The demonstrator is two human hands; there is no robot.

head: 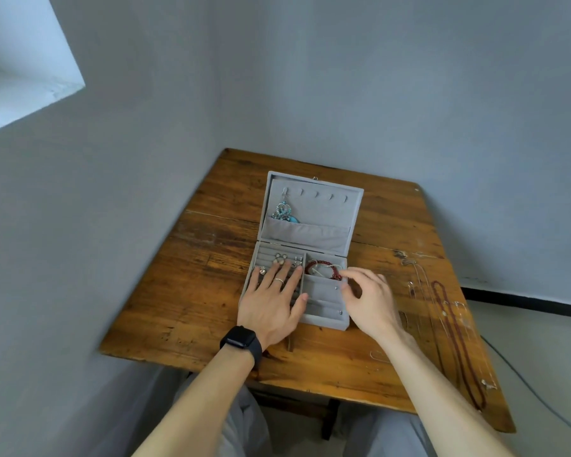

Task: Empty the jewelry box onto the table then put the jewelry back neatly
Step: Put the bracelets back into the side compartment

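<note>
Resting flat with fingers spread, the left hand (272,301) lies over the ring-roll section on the left half of the grey jewelry box (297,285), a thin ring on one finger and a black watch (241,341) on the wrist. Just past the fingertips, at about 12 o'clock from that hand, a few small earrings (282,258) sit stuck in the rolls. Over at 3 o'clock the right hand (370,300) hovers at the box's right side, thumb and forefinger drawn close together near a red bracelet (323,268) in the far right compartment; can't really tell if it's actually pinching anything. The box sits open near the middle of the wooden desk (211,258), lid (314,212) tipped back toward 12 o'clock, with a turquoise pendant piece (284,212) hanging from a hook and tucked partly into the lid pocket. Way out at 3 to 4 o'clock, along the desk's right edge, a long dark red bead necklace (459,341) and some thin silver chains (419,278) are laid out, well apart from the box.
</note>
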